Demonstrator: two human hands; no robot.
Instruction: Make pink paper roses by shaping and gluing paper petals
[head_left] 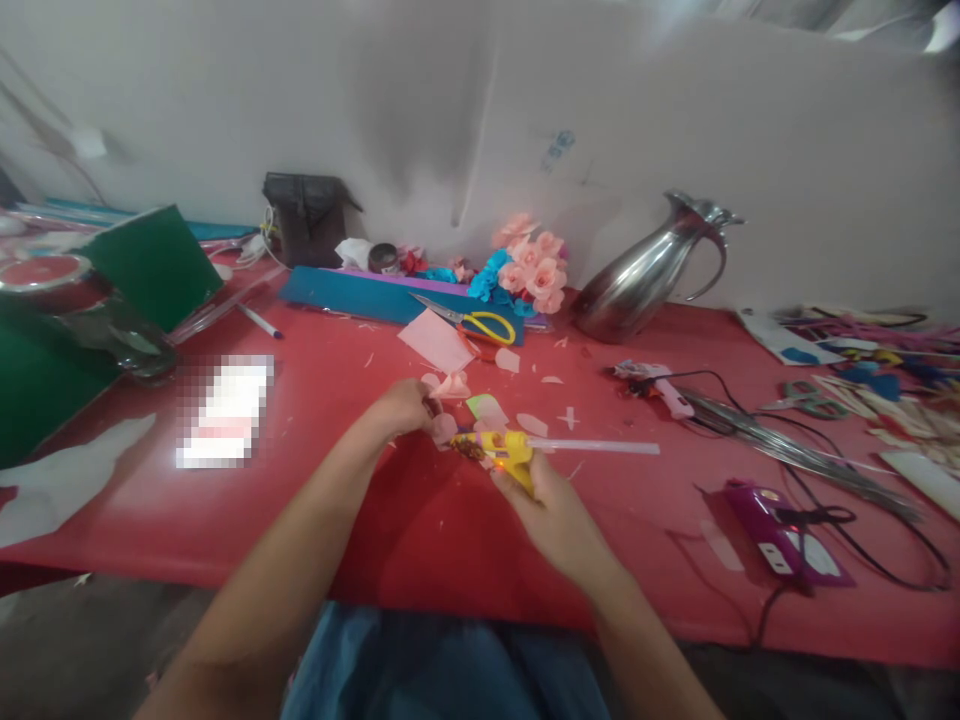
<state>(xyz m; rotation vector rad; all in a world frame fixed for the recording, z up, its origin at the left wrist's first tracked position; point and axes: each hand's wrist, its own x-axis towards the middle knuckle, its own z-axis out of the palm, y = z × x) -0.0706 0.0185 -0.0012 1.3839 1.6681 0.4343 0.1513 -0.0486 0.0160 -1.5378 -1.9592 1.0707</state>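
Observation:
My right hand point(541, 497) is wrapped round the grip of a yellow hot glue gun point(511, 455), a long clear glue stick point(600, 446) poking out of its back. The gun's nozzle points left, close to my left hand point(409, 408). My left fingers are pinched on a pale pink paper petal point(444, 428); the fingertips are partly hidden. Just beyond lies a curled pink paper piece point(453, 385); whether it touches my fingers I cannot tell. A green and white paper piece point(486, 408) and loose pink petals point(532, 425) lie around the gun on the red table cover.
Yellow-handled scissors point(487, 322) and a pink paper sheet point(435, 340) lie ahead. Behind stand pink paper flowers point(536, 265) and a tilted metal jug point(645, 270). To the right are another glue gun point(667, 393), wires point(795, 450) and a purple power strip point(784, 535) with a black cord.

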